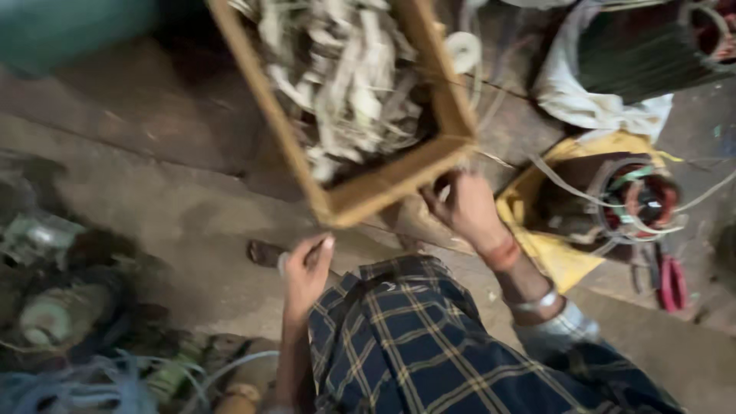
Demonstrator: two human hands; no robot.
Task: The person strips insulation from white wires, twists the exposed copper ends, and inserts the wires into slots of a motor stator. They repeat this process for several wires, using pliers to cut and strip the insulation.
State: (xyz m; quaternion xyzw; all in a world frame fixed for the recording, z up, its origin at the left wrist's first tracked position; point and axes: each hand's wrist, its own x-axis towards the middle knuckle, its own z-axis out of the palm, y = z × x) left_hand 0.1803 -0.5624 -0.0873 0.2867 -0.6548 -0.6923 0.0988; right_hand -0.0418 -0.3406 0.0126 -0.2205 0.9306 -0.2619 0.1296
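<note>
Your right hand (464, 207) is clamped on the near corner of the wooden tray (368, 188), which is heaped with pale scrap strips (345, 84) and runs lengthwise up and away from you, tilted to the left. Your left hand (307, 268) sits apart, lower and to the left, just under the tray's near edge; its fingers are curled around something small and pale that is too blurred to identify. The right hand is the one carrying the tray.

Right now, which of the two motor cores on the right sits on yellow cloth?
The copper-wound motor core beside the right hand rests on the yellow cloth. The dark ribbed motor core near the top edge lies on white cloth.
</note>
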